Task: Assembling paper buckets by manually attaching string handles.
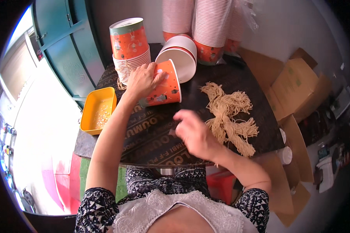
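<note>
One dark, curved-edged table, printed with pale lettering, stands between a teal metal door on the left and open cardboard boxes on the right. Tall stacks of paper tubs rise along its back, against the wall. Upside-down tubs stand stacked at the left, behind a yellow tray. Nested white-lined tubs lie tipped at the middle. An orange tub lies on its side before them, mouth rightward. The person's left hand curves half open over it, holding it. The right hand, blurred, hovers with fingers partly curled beside beige strings; whether it grips anything, I cannot tell.
</note>
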A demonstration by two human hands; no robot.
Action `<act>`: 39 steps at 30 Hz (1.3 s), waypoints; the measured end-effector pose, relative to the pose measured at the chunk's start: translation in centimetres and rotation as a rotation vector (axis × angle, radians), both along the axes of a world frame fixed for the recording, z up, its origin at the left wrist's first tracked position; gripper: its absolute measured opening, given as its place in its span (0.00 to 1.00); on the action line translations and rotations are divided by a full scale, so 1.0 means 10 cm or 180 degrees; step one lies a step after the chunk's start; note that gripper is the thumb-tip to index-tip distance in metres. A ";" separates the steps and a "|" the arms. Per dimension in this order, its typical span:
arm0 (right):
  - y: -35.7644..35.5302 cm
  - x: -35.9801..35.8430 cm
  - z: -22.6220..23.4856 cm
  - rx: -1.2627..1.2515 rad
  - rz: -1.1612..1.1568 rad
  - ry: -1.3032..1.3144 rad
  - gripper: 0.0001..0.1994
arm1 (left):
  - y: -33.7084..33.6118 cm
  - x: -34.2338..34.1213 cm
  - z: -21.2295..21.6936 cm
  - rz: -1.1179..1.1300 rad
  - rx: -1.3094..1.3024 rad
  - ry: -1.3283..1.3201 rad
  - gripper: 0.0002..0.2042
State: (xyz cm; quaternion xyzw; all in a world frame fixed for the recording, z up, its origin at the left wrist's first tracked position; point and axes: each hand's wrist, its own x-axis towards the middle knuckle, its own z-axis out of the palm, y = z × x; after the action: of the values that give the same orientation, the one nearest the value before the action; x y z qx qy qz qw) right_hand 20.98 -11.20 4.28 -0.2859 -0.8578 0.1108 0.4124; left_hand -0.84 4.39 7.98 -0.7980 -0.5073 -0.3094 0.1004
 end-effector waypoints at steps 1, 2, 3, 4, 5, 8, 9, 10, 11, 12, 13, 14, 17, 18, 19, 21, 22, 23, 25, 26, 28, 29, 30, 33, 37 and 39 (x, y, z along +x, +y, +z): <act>0.19 0.03 -0.04 0.0171 -0.0390 0.0239 0.04 | 0.01 0.01 0.01 -0.0004 0.0056 -0.0010 0.30; 0.34 0.06 -0.10 -0.0245 -0.0809 0.0238 0.05 | 0.00 0.01 0.00 -0.0004 0.0067 -0.0012 0.30; 0.51 0.11 -0.17 -0.0146 -0.1043 0.0224 0.06 | -0.01 0.02 0.01 -0.0001 0.0082 -0.0018 0.30; 0.64 0.16 -0.29 -0.0211 -0.0947 0.0293 0.05 | -0.02 0.04 0.01 0.0022 0.0069 -0.0009 0.29; 0.76 0.20 -0.41 -0.0270 -0.0865 0.0362 0.04 | -0.02 0.07 0.01 0.0029 0.0058 0.0000 0.29; 0.69 0.22 -0.59 -0.0741 -0.0736 -0.0027 0.03 | -0.02 0.07 -0.03 0.0018 0.0103 -0.0011 0.29; 0.62 0.25 -0.56 -0.0603 -0.0637 -0.0191 0.04 | -0.04 0.06 -0.03 -0.0005 0.0145 -0.0021 0.29; 0.55 0.30 -0.50 -0.0278 -0.0779 -0.0516 0.04 | -0.05 0.07 -0.03 -0.0030 0.0097 -0.0015 0.30; 0.46 0.34 -0.43 0.0050 -0.0894 -0.0835 0.04 | -0.08 0.04 -0.03 -0.0005 0.0168 -0.0026 0.30; 0.36 0.40 -0.37 0.0127 -0.1183 -0.1034 0.04 | -0.09 0.05 -0.03 -0.0008 0.0227 -0.0046 0.30; 0.30 0.48 -0.40 0.0285 -0.1523 -0.1410 0.05 | -0.11 0.04 -0.01 -0.0003 0.0098 -0.0016 0.30; 0.18 0.53 -0.36 0.0171 -0.1681 -0.1407 0.06 | -0.15 0.02 0.01 0.0009 0.0066 -0.0007 0.30; 0.04 0.74 -0.42 -0.0186 -0.1843 -0.1645 0.07 | -0.13 0.00 -0.04 -0.0047 0.0184 -0.0009 0.31; 0.10 0.83 -0.48 -0.0186 -0.2016 -0.1827 0.07 | -0.11 0.01 -0.05 -0.0076 0.0236 -0.0020 0.31; 0.21 0.93 -0.57 -0.0187 -0.2180 -0.2009 0.08 | -0.10 0.02 -0.06 -0.0090 0.0235 0.0018 0.31; 0.54 1.19 -0.60 -0.0280 -0.2318 -0.2188 0.09 | -0.10 0.01 -0.06 -0.0085 0.0210 0.0062 0.31; 0.80 1.38 -0.61 -0.0377 -0.2384 -0.2393 0.09 | -0.11 0.04 -0.04 -0.0086 0.0197 0.0090 0.31; 1.07 1.57 -0.57 -0.0399 -0.2331 -0.2587 0.11 | -0.12 0.06 -0.02 -0.0083 0.0214 0.0105 0.31; 1.42 1.91 -0.42 -0.0789 -0.2752 -0.2382 0.14 | -0.04 0.07 -0.06 -0.0101 0.0235 0.0049 0.31; 1.40 1.96 -0.54 0.0605 -0.3416 -0.1835 0.11 | -0.05 0.10 -0.03 -0.0105 0.0157 0.0052 0.32; 1.36 1.62 -0.32 0.0875 -0.2842 -0.1190 0.03 | -0.05 0.07 -0.01 -0.0038 0.0163 0.0088 0.32; 1.22 1.24 -0.24 -0.0324 -0.2822 -0.0918 0.02 | -0.09 0.03 -0.04 0.0033 0.0129 0.0123 0.32; 1.03 1.05 -0.31 0.0581 -0.1720 -0.0989 0.04 | -0.10 0.01 -0.05 0.0060 0.0116 0.0116 0.32; 0.33 0.57 -0.45 0.0141 -0.0635 -0.1523 0.05 | -0.10 0.06 -0.03 0.0050 0.0013 0.0106 0.32; -0.13 0.32 -0.41 0.0027 0.0332 -0.1087 0.03 | -0.08 0.03 -0.05 0.0057 0.0136 0.0121 0.31; -0.28 0.23 -0.40 -0.0694 0.1168 -0.0568 0.02 | -0.08 0.06 -0.05 0.0032 0.0136 0.0112 0.31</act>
State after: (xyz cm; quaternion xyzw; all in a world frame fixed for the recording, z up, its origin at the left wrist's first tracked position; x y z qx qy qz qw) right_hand 23.31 -13.95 0.26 -0.1767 -0.9115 0.2502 0.2745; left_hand -0.26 3.54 7.49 -0.7985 -0.5026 -0.3056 0.1280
